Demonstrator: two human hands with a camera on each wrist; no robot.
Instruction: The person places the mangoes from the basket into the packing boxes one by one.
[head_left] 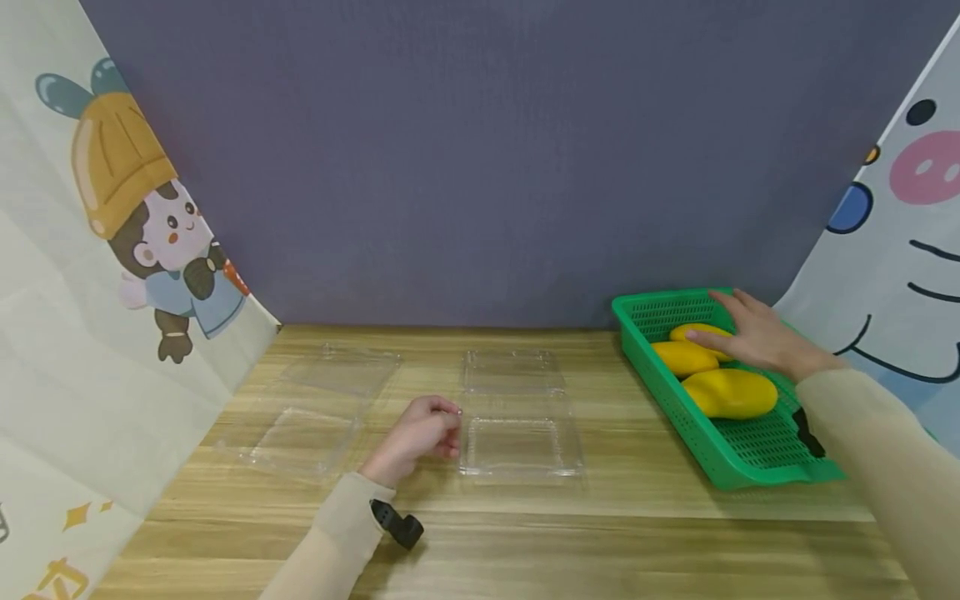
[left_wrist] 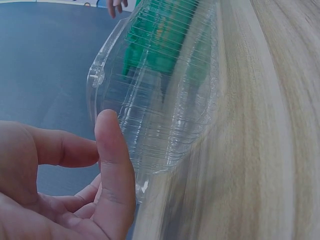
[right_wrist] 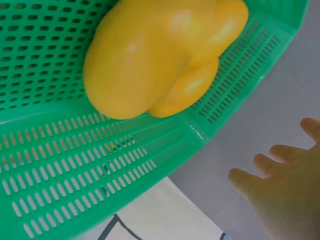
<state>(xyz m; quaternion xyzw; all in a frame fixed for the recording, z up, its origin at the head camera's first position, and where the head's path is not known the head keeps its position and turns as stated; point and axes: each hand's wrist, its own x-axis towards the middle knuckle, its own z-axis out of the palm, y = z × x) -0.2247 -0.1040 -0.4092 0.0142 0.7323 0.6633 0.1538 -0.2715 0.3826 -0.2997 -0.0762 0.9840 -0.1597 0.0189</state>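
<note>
My left hand [head_left: 422, 437] pinches the left edge of a clear plastic clamshell box [head_left: 517, 446], its thumb and a finger meeting at the rim in the left wrist view. The box lies unfolded, lid flat behind its base. My right hand [head_left: 757, 337] hovers over the far right part of the green basket [head_left: 667, 417], fingers spread and holding nothing. Below it, inside the basket, lie three smooth yellow mango-like fruits: a large one [head_left: 731, 394] in front, another [head_left: 684, 358] behind it and a third [head_left: 697, 331] partly hidden by the hand.
A second clear clamshell box [head_left: 300, 437] lies unfolded on the left of the wooden table [head_left: 525, 542]. A dark grey panel [head_left: 480, 167] rises at the table's back, with printed cloths on both sides.
</note>
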